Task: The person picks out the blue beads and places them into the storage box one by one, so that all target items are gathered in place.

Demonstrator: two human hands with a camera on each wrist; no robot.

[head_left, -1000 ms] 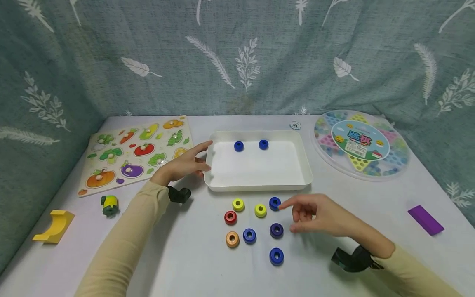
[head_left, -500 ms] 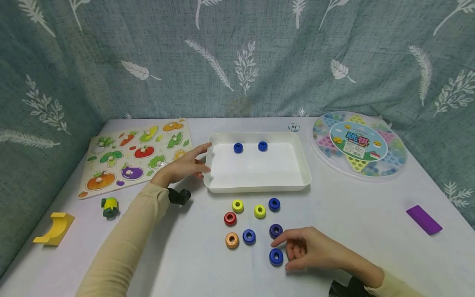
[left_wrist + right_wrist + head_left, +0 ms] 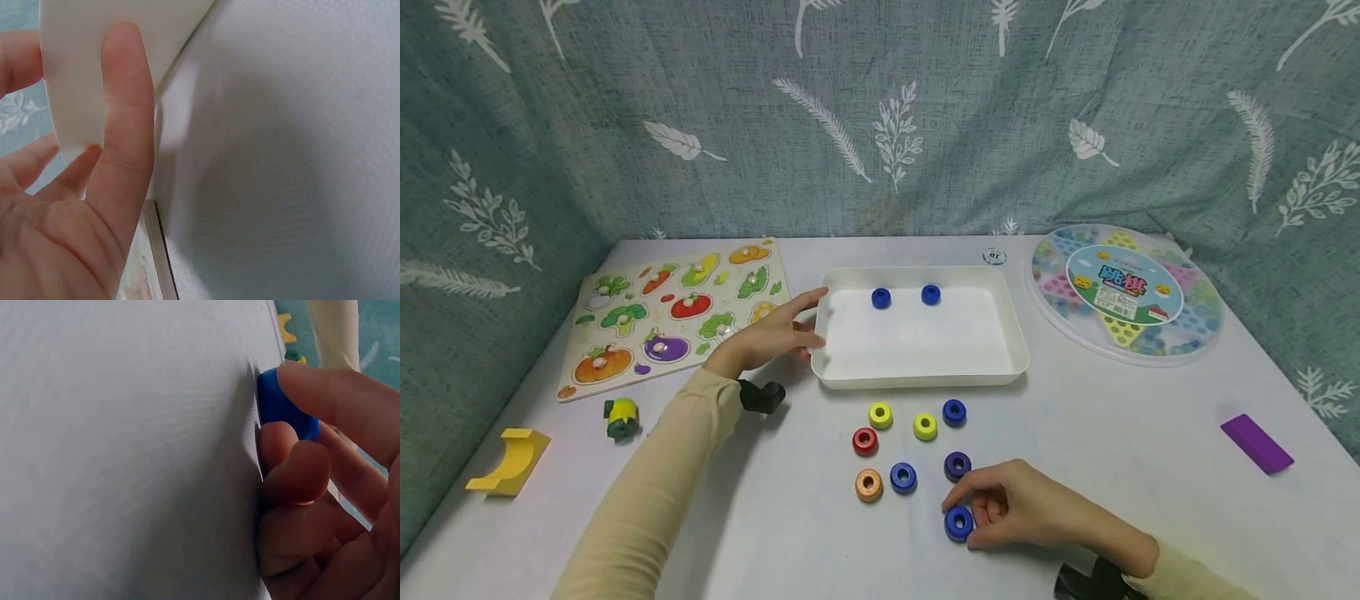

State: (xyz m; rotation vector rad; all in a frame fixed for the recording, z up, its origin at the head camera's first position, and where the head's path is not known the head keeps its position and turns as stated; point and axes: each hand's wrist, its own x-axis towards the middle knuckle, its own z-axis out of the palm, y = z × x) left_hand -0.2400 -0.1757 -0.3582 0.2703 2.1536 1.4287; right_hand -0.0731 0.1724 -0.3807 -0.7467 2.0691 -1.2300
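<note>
My right hand (image 3: 1026, 508) pinches a blue ring bead (image 3: 958, 524) between thumb and index finger at the near end of a loose group. In the right wrist view the thumb presses the side of this blue bead (image 3: 284, 403), low over the tablecloth, other fingers curled below. My left hand (image 3: 775, 335) grips the left end of a white tray (image 3: 925, 381); the left wrist view has the thumb flat on the tray wall (image 3: 75, 81) and fingers on its far side. Two blue beads (image 3: 881, 298) sit inside the tray, toward the back.
Several beads lie before the tray: a red bead (image 3: 865, 442), an orange bead (image 3: 868, 485), two yellow ones and blue ones. A vegetable puzzle board (image 3: 647, 287) is back left, a round game box (image 3: 1127, 292) back right. A purple block (image 3: 1257, 444) and yellow block (image 3: 512, 461) flank them.
My right hand has come down from beside the upper blue bead to the nearest one and now pinches it. The left hand stays on the tray.
</note>
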